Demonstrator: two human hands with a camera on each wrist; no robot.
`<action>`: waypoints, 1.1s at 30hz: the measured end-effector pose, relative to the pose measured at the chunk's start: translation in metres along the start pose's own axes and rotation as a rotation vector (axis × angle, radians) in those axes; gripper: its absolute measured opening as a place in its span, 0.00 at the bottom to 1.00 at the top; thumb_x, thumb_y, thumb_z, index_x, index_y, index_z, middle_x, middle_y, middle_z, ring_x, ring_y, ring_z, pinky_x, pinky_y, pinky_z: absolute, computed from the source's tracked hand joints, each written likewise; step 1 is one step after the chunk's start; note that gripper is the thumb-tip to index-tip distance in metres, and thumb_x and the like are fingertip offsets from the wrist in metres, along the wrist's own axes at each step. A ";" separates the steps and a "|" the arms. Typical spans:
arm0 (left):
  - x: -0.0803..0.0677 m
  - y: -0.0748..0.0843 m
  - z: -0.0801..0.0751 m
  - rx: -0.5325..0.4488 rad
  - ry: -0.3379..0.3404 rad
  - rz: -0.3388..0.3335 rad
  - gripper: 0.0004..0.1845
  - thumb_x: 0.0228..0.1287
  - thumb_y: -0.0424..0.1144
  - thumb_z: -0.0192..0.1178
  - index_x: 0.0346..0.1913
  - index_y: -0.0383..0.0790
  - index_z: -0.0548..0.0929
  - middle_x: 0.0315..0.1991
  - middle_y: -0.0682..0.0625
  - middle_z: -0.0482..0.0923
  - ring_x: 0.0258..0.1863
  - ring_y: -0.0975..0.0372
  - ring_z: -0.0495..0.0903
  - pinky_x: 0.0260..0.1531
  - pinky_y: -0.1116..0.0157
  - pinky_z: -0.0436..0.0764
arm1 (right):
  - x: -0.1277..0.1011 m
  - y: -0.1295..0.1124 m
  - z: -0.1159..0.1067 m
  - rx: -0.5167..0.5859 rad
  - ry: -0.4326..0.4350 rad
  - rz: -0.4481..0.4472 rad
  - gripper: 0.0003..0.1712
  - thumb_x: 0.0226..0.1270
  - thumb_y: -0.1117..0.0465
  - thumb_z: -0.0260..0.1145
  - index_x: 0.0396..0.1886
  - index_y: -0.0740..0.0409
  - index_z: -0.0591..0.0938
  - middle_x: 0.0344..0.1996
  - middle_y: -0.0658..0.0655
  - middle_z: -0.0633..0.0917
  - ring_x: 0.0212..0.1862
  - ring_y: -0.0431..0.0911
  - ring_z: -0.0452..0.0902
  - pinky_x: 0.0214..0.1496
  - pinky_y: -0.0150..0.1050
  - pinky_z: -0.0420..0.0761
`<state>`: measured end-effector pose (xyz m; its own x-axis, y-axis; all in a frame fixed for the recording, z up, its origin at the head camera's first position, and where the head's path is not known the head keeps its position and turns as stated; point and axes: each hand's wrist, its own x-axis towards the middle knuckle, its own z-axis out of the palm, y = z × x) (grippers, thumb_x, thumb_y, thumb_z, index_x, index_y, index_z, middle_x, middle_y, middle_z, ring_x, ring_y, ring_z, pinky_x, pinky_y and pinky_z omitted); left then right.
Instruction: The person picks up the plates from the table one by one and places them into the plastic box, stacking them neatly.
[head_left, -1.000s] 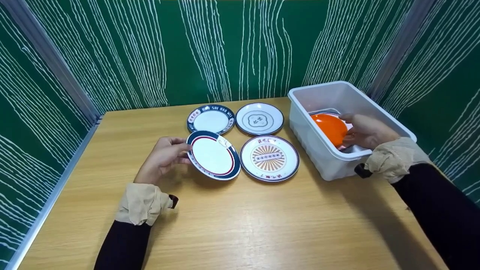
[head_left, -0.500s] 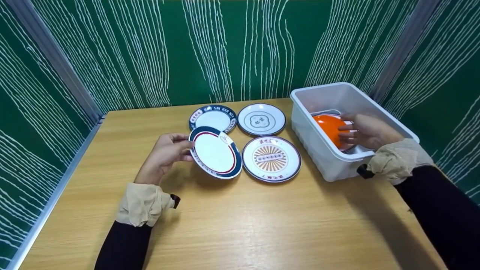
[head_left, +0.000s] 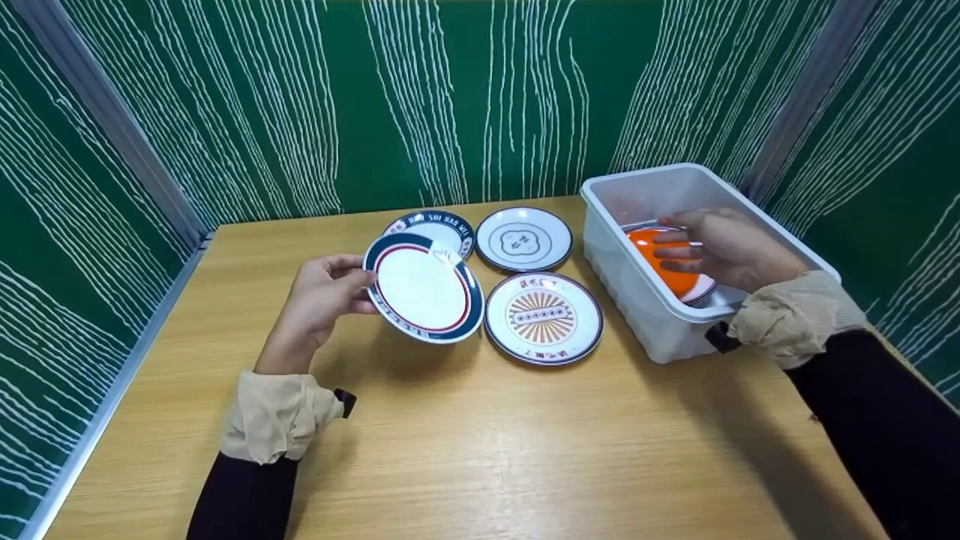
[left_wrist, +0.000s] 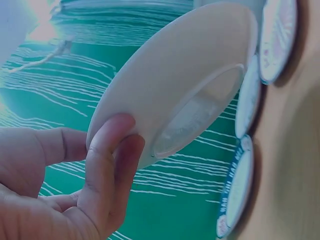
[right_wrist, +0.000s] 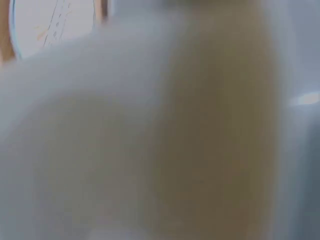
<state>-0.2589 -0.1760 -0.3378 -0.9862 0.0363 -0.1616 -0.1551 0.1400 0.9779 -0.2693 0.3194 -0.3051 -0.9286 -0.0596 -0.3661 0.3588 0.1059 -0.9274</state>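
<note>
The blue-rimmed plate (head_left: 424, 286) has risen off the counter (head_left: 465, 442) since 1 s ago: it then sat low beside the sunburst plate (head_left: 543, 317), and it now hangs clear of the surface, tilted, partly covering the lettered plate (head_left: 446, 227) behind it. Judged from this, the lift is complete and the plate is free to be carried. In the same interval the right hand (head_left: 724, 247) has moved further over the orange dish (head_left: 664, 261) inside the white bin (head_left: 637, 296).

Left hand (head_left: 326, 292) pose: forearm extends forward from the near-left, palm turned toward the plate. The grip is clamped on the plate's left rim, thumb on top; the left wrist view shows fingers (left_wrist: 107, 165) pressed under the white underside (left_wrist: 175, 95).

Right hand pose: wrist rests over the bin's near wall, fingers spread across the orange dish, which leans against other dishes there. The fingers curl onto its edge; the grip appears closed on it. The right wrist view is too blurred to confirm.

The clover plate (head_left: 522, 238) lies flat, untouched.
</note>
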 end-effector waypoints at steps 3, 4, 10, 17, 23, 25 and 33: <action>-0.006 0.006 0.000 -0.044 0.005 0.037 0.20 0.73 0.32 0.61 0.64 0.33 0.76 0.54 0.37 0.79 0.37 0.55 0.87 0.41 0.62 0.89 | -0.005 -0.006 0.014 -0.002 -0.009 -0.046 0.18 0.83 0.48 0.52 0.63 0.49 0.70 0.59 0.55 0.78 0.56 0.47 0.80 0.62 0.40 0.82; -0.009 0.008 0.000 -0.061 0.006 0.048 0.20 0.73 0.32 0.61 0.64 0.32 0.76 0.53 0.37 0.79 0.36 0.55 0.87 0.41 0.62 0.89 | -0.006 -0.008 0.019 -0.015 -0.011 -0.065 0.18 0.83 0.48 0.52 0.64 0.49 0.69 0.60 0.55 0.78 0.56 0.47 0.80 0.61 0.39 0.82; -0.023 0.018 0.007 -0.142 0.002 0.091 0.19 0.73 0.32 0.62 0.64 0.32 0.77 0.52 0.37 0.79 0.36 0.55 0.87 0.42 0.63 0.88 | -0.014 -0.014 0.046 -0.121 0.043 -0.193 0.30 0.81 0.46 0.54 0.72 0.59 0.65 0.65 0.61 0.72 0.59 0.51 0.74 0.63 0.36 0.80; -0.039 0.025 0.014 -0.245 -0.023 0.161 0.20 0.73 0.32 0.62 0.64 0.31 0.76 0.51 0.37 0.81 0.38 0.54 0.87 0.43 0.61 0.88 | -0.016 -0.015 0.075 -0.144 0.112 -0.281 0.32 0.81 0.49 0.56 0.74 0.63 0.66 0.61 0.61 0.74 0.56 0.47 0.77 0.60 0.34 0.82; -0.047 0.026 0.021 -0.338 -0.017 0.174 0.19 0.74 0.32 0.61 0.64 0.31 0.75 0.51 0.38 0.81 0.36 0.55 0.86 0.43 0.63 0.89 | -0.017 -0.013 0.102 -0.117 0.048 -0.281 0.30 0.81 0.51 0.58 0.74 0.61 0.66 0.61 0.61 0.74 0.55 0.47 0.78 0.61 0.36 0.82; -0.048 0.027 0.024 -0.360 -0.014 0.169 0.19 0.73 0.32 0.61 0.64 0.31 0.75 0.52 0.38 0.80 0.36 0.56 0.86 0.42 0.63 0.89 | -0.018 -0.013 0.111 -0.113 0.022 -0.257 0.31 0.80 0.49 0.58 0.74 0.59 0.66 0.61 0.60 0.74 0.56 0.49 0.77 0.63 0.38 0.81; -0.052 0.026 0.040 -0.421 -0.004 0.129 0.20 0.73 0.30 0.60 0.65 0.32 0.73 0.54 0.37 0.79 0.38 0.56 0.85 0.47 0.60 0.88 | -0.019 -0.004 0.145 0.023 -0.111 -0.173 0.36 0.80 0.43 0.56 0.77 0.57 0.61 0.64 0.64 0.74 0.63 0.58 0.76 0.64 0.45 0.81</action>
<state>-0.2093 -0.1346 -0.3092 -0.9989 0.0308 -0.0343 -0.0416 -0.2817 0.9586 -0.2391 0.1766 -0.3050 -0.9609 -0.1846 -0.2063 0.1981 0.0622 -0.9782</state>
